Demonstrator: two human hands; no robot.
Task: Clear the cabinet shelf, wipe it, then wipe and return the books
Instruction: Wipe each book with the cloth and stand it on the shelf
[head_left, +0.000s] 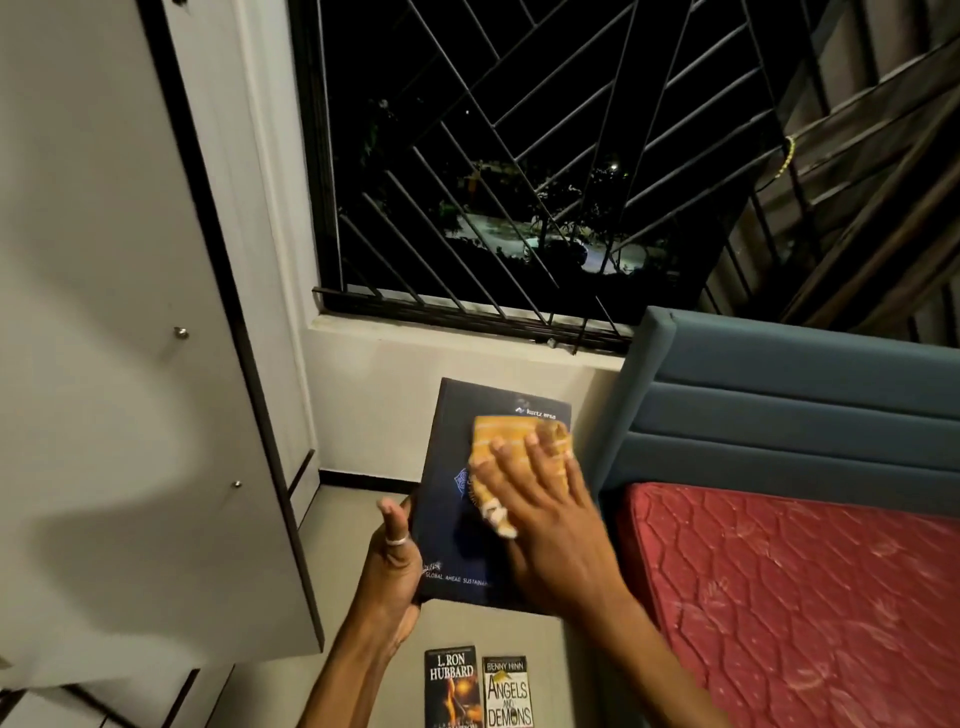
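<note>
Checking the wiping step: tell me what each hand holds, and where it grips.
Left hand holds the dark book by its lower left edge. Right hand presses the orange cloth flat on the cover under its fingers.

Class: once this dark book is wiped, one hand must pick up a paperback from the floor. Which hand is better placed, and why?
Probably the left hand: it only steadies the dark book, directly above the paperbacks. The right hand presses the orange cloth against the cover.
</note>
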